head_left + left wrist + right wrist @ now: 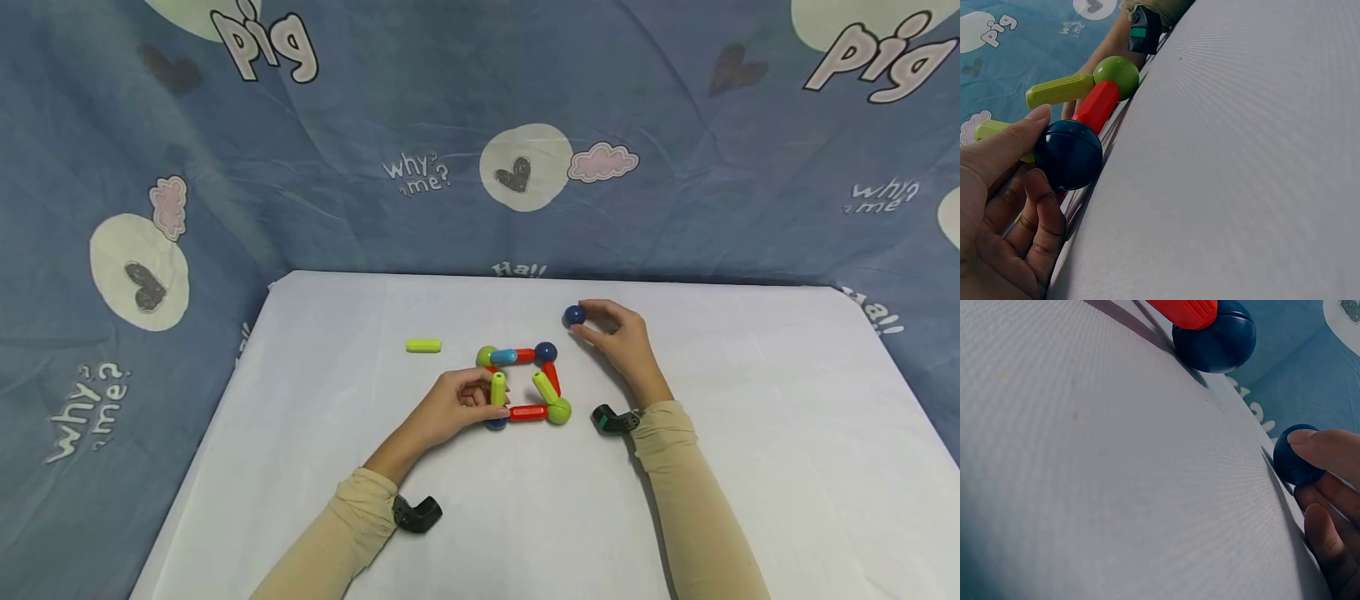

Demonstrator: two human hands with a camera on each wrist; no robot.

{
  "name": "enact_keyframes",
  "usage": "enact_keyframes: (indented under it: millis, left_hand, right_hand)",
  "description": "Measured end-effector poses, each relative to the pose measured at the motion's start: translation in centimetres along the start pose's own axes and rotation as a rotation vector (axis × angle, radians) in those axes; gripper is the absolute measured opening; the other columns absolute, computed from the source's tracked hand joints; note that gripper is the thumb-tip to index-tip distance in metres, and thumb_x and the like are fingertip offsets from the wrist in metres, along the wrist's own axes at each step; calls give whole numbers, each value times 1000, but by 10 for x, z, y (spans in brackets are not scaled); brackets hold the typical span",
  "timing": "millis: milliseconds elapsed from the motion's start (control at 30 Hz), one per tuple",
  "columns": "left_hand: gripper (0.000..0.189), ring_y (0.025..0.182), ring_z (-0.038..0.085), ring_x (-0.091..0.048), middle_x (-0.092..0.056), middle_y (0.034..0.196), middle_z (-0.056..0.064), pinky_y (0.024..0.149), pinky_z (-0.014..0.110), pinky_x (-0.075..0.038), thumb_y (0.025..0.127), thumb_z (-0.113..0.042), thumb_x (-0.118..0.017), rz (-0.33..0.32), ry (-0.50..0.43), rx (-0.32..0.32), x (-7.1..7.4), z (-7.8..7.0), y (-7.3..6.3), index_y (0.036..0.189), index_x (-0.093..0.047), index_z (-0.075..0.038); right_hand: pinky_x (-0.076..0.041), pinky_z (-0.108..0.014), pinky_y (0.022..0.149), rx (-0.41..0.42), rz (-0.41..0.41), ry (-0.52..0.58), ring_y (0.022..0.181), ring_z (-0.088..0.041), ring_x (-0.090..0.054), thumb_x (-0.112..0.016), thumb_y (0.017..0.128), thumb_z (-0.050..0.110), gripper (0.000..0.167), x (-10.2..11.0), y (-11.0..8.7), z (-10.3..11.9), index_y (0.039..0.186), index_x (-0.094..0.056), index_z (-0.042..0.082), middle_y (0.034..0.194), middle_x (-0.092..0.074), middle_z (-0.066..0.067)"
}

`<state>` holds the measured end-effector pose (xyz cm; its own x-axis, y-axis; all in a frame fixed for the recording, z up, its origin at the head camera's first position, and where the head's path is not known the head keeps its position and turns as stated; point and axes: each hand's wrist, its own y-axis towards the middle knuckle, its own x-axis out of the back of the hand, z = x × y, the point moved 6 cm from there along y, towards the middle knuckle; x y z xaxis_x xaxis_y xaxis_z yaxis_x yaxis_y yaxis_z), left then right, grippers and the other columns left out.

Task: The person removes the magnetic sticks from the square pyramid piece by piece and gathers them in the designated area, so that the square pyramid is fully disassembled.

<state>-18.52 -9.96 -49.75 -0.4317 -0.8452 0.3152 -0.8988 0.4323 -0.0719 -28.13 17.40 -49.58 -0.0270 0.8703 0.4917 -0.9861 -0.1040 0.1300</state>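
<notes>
Currently on your table (787, 400): flat frame (528, 412) of balls and rods, near the middle.
Corners: far-left green ball (485, 357), far-right blue ball (546, 352), near-right green ball (559, 411), near-left blue ball (1069, 156).
Left hand (453, 402): you're pinching the near-left blue ball, by the left lime rod (498, 388).
Right lime rod (546, 387): tilts up off the near-right green ball.
Right hand (622, 337): your thumb and fingertips pinch a spare blue ball (575, 315), right of and beyond the frame, apart from it. Can't tell if it touches the table.
Frame progress: base looks joined, though your hand hides most of its left side; both near corners seem to carry risers.
Loose parts: spare ball and loose lime rod (423, 346), lying far left, unattached; no risers visible on far corners.
</notes>
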Motion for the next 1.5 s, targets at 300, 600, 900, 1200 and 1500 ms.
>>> enact_keyframes:
  millis: [300, 600, 900, 1200, 1500]
  left_hand:
    - [34, 69, 10, -55, -71, 89, 7, 63, 16, -45, 84, -16, -87, 3, -9, 1, -1, 2, 0, 114, -72, -9]
    - [34, 69, 10, -55, -73, 92, 5, 63, 17, -46, 86, -19, -86, 14, -12, -11, -7, 4, 1, 116, -73, -10]
    - [33, 68, 8, -53, -70, 88, 2, 62, 18, -45, 86, -19, -85, 8, -2, -23, -7, 5, 2, 116, -73, -11]
    - [31, 73, 9, -59, -63, 101, 4, 65, 17, -49, 83, -13, -87, -72, -3, -100, -1, 2, 0, 111, -72, -10]
    - [21, 84, 12, -67, -67, 103, 9, 78, 21, -58, 86, -4, -81, -91, -50, -43, 9, 3, -1, 99, -65, -10]
  right_hand:
    - [-43, -53, 116, -19, -6, 25, 132, -30, -59, -83, 89, 24, 50, 1, -1, -3, 134, -67, 11, 131, -71, -13]
    - [-56, -19, 75, 43, -196, 205, 104, -14, -67, -81, 89, 9, 47, 9, -18, 7, 132, -66, 3, 132, -67, -19]
    - [-45, -20, 60, 243, 118, 197, 82, -21, -58, -84, 82, -1, 33, -22, -62, 42, 113, -74, 7, 101, -72, -15]
    - [-36, -21, 56, 247, 259, 105, 59, -6, -41, -90, 79, 12, 33, -46, -79, 41, 106, -73, 13, 64, -47, -5]
    - [-35, -21, 57, 296, 242, 118, 60, -20, -44, -91, 76, 8, 35, -46, -75, 44, 105, -72, 7, 64, -46, -9]
